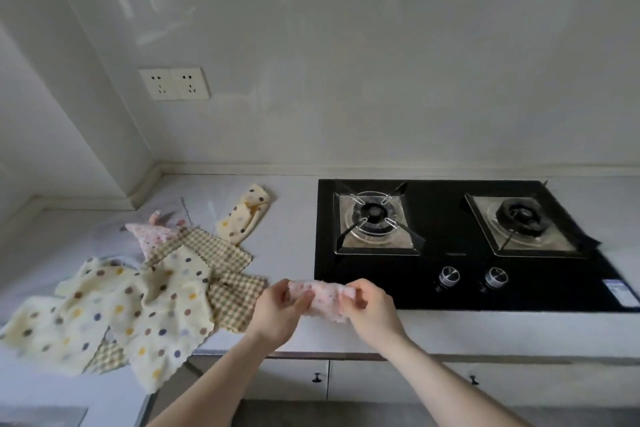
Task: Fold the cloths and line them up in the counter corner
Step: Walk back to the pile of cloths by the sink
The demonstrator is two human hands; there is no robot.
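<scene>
At the far left, a heap of unfolded cloths is lying on the bench. Two large cream spotted cloths are sprawling over the front edge, one corner hanging down past it. Tan checked cloths are lying partly under and just beside them, toward the stove. A pink flowered cloth is sitting crumpled at the back of the heap, touching the checked cloths.

Behind the heap, nearer the bench corner, a small folded spotted cloth is lying apart from the others, angled toward the wall. A double wall socket is sitting on the wall above this corner.

At the centre, the left hand and the right hand are being held close together above the front edge of the bench. Both hands are gripping one small pink speckled cloth, bunched between them; the left hand is pinching its left end with curled fingers and the right hand is pinching its right end. The cloth is stretching across the narrow gap between the two hands, off the bench surface.

To the right, a black stove with two burners and two knobs is set into the bench. Cabinet doors with dark handles are showing below the bench edge.
</scene>
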